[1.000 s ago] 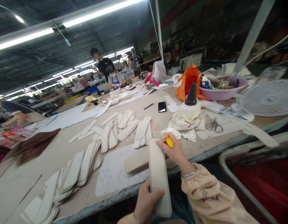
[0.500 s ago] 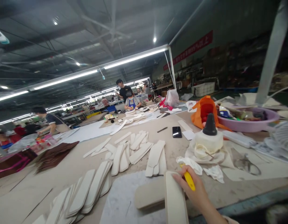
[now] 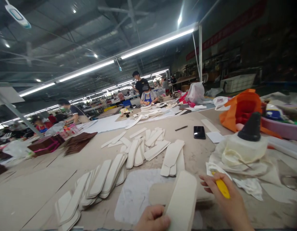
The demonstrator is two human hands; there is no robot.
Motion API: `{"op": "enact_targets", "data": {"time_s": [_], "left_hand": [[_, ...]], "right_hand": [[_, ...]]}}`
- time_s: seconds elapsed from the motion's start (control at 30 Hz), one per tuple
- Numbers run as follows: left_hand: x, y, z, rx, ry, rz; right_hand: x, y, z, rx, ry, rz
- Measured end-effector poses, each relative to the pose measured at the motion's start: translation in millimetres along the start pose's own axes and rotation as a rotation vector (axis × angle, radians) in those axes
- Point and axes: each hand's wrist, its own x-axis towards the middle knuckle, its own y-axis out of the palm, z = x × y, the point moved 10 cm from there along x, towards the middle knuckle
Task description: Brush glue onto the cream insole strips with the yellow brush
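Observation:
My left hand grips the lower left edge of a long cream panel with rounded corners, its thumb on the face. To the right of the panel, apart from it, is my right hand. A small tool with a yellow handle sits in its fingers; the working end is hidden. Behind the held panel, a beige stack of similar pieces lies on a white sheet. Crumpled white cloth is just beyond my right hand.
Several overlapping cream pieces spread across the table. At the right stand a white bottle with a black cone top, an orange bag and a purple basin. A phone lies mid-table. Co-workers are farther back.
My right hand has come off the panel's top edge and moved right, keeping the yellow-handled tool. The panel now leans to the right in my left hand. The camera view has shifted left.

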Motion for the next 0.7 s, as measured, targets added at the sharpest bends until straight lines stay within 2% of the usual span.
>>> {"op": "enact_targets", "data": {"time_s": [0.07,0.17,0.37,0.53,0.63,0.7], "left_hand": [[1,-22.0,-30,0.061,0.025,-0.062],[18,-58.8,-79,0.108,0.091,-0.173],[89,-130.9,-161,0.141,0.216,-0.321],[123,-194.5,-215,0.285,0.266,-0.49],[128,-231.2,-236,0.443,0.275,-0.621],[126,-249.1,-247,0.582,0.305,-0.727]], "right_hand": [[0,-4,-2,0.08,0.018,-0.032],[-1,-7,10,0.038,-0.065,-0.047],[-8,7,34,-0.399,-0.325,0.0],[-8,10,38,-0.519,-0.427,0.008],[-6,9,33,-0.519,-0.384,0.003],[-5,10,30,-0.515,-0.339,0.018]]}}
